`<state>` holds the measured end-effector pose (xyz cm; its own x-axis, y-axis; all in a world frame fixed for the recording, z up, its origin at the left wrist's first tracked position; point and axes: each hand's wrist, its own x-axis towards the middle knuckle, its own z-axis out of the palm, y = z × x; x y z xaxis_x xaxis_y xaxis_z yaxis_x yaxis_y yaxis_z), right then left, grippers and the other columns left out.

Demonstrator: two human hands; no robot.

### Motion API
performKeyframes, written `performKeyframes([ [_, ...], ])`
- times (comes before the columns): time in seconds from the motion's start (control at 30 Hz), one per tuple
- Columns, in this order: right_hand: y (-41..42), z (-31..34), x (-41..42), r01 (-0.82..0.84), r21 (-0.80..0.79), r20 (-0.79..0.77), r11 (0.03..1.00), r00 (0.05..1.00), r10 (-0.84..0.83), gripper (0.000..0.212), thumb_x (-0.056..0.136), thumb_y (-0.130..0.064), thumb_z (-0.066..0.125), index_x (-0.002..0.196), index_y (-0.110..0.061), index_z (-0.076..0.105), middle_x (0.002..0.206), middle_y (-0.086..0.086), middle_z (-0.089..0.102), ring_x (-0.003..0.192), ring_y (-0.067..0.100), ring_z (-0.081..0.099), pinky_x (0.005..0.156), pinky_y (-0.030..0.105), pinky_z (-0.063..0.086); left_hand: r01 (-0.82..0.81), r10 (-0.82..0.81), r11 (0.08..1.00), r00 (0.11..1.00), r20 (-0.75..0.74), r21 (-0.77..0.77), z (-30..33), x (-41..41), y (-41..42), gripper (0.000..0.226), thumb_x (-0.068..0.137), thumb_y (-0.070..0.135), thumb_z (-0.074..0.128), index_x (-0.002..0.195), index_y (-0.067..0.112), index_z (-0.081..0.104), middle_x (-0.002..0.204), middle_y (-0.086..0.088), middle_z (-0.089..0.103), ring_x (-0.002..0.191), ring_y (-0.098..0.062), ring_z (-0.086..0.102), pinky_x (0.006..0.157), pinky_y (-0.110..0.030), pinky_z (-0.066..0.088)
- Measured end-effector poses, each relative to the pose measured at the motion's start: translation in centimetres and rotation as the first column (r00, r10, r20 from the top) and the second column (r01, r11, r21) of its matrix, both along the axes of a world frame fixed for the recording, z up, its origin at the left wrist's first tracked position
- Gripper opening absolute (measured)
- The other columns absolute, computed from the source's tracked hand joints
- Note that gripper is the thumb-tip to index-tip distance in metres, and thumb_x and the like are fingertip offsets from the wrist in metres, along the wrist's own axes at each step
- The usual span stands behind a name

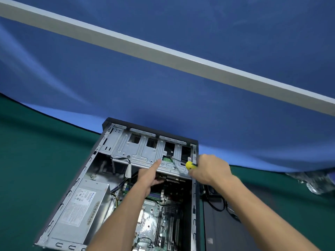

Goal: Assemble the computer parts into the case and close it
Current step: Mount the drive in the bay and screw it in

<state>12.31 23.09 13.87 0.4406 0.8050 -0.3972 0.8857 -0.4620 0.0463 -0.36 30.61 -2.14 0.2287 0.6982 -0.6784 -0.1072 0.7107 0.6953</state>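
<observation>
An open computer case (101,151) lies on its side on the green table. Inside are a silver power supply (81,205) at the left, a motherboard (155,220) in the middle and a metal drive cage (137,151) at the far end. My right hand (210,169) grips a screwdriver with a yellow and black handle (190,165); its thin shaft reaches left over the cage toward a small green board (167,159). My left hand (150,174) is over the case with the index finger stretched out, its tip on the cage's near edge.
A dark side panel (235,229) lies flat on the table right of the case, with a black cable (217,203) across it. A crumpled silvery bag (315,182) sits at the far right. A blue cloth backdrop (163,87) hangs behind the table.
</observation>
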Motion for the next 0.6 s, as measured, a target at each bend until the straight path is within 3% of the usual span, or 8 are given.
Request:
performKeyframes([
  [0.07, -2.0, -1.6, 0.5, 0.029, 0.013, -0.093, 0.999, 0.995, -0.028, 0.024, 0.085, -0.04, 0.054, 0.088, -0.016, 0.053, 0.081, 0.0, 0.055, 0.077, 0.024, 0.053, 0.062, 0.027, 0.037, -0.04, 0.04, 0.999, 0.999, 0.001, 0.001, 0.0, 0.2, -0.1, 0.065, 0.079, 0.036, 0.074, 0.124, -0.003, 0.05, 0.126, -0.012, 0.052, 0.095, -0.025, 0.059, 0.056, -0.029, 0.057],
  [0.17, -4.8, -4.2, 0.9, 0.084, 0.073, -0.207, 0.994, 0.976, -0.067, 0.034, 0.09, -0.05, 0.051, 0.101, -0.018, 0.056, 0.091, 0.002, 0.061, 0.082, 0.023, 0.056, 0.066, 0.029, 0.039, -0.058, 0.059, 0.998, 0.998, -0.031, 0.021, 0.0, 0.5, -0.8, 0.07, 0.081, 0.04, 0.072, 0.132, 0.0, 0.047, 0.135, -0.012, 0.045, 0.104, -0.026, 0.054, 0.06, -0.031, 0.058],
  [0.27, -6.9, -6.4, 0.9, 0.169, 0.143, -0.291, 0.975, 0.949, -0.122, 0.037, 0.093, -0.054, 0.046, 0.107, -0.021, 0.055, 0.097, 0.001, 0.065, 0.09, 0.023, 0.059, 0.069, 0.029, 0.039, -0.083, 0.084, 0.996, 0.989, -0.121, 0.014, 0.5, 0.8, -2.1, 0.071, 0.082, 0.047, 0.068, 0.128, -0.001, 0.045, 0.112, -0.013, 0.054, 0.08, -0.02, 0.061, 0.056, -0.03, 0.057],
  [0.33, -8.0, -7.5, 1.0, 0.226, 0.218, -0.331, 0.95, 0.932, -0.146, 0.028, 0.093, -0.052, 0.046, 0.098, -0.025, 0.052, 0.081, -0.006, 0.06, 0.079, 0.021, 0.056, 0.062, 0.03, 0.036, -0.086, 0.094, 0.995, 0.966, -0.24, 0.044, 1.0, 1.0, -3.0, 0.058, 0.083, 0.05, 0.064, 0.106, -0.003, 0.054, 0.078, -0.01, 0.058, 0.054, -0.016, 0.051, 0.046, -0.028, 0.045],
  [0.4, -8.8, -8.3, 1.5, 0.292, 0.292, -0.385, 0.911, 0.908, -0.168, 0.025, 0.092, -0.051, 0.047, 0.09, -0.026, 0.048, 0.07, -0.01, 0.054, 0.071, 0.019, 0.053, 0.058, 0.032, 0.034, -0.118, 0.131, 0.991, 0.947, -0.294, 0.063, 1.6, 1.4, -3.5, 0.048, 0.086, 0.047, 0.063, 0.083, 0.001, 0.054, 0.06, -0.007, 0.049, 0.046, -0.015, 0.04, 0.044, -0.026, 0.035],
  [0.5, -10.2, -9.3, 2.5, 0.445, 0.297, -0.537, 0.845, 0.809, -0.238, 0.018, 0.091, -0.042, 0.051, 0.085, -0.026, 0.048, 0.072, -0.005, 0.063, 0.069, 0.021, 0.058, 0.06, 0.034, 0.04, -0.183, 0.192, 0.981, 0.929, -0.315, 0.058, 2.9, 2.1, -4.0, 0.039, 0.089, 0.035, 0.064, 0.069, 0.006, 0.049, 0.056, -0.007, 0.046, 0.045, -0.016, 0.039, 0.043, -0.026, 0.035],
  [0.6, -12.3, -11.2, 3.8, 0.603, 0.242, -0.667, 0.76, 0.672, -0.321, 0.01, 0.087, -0.031, 0.055, 0.086, -0.024, 0.048, 0.073, -0.003, 0.066, 0.063, 0.018, 0.06, 0.055, 0.03, 0.041, -0.212, 0.254, 0.966, 0.882, -0.397, 0.148, 3.6, 3.3, -5.2, 0.027, 0.089, 0.017, 0.064, 0.072, -0.001, 0.054, 0.069, -0.024, 0.058, 0.057, -0.029, 0.054, 0.054, -0.042, 0.048],
])
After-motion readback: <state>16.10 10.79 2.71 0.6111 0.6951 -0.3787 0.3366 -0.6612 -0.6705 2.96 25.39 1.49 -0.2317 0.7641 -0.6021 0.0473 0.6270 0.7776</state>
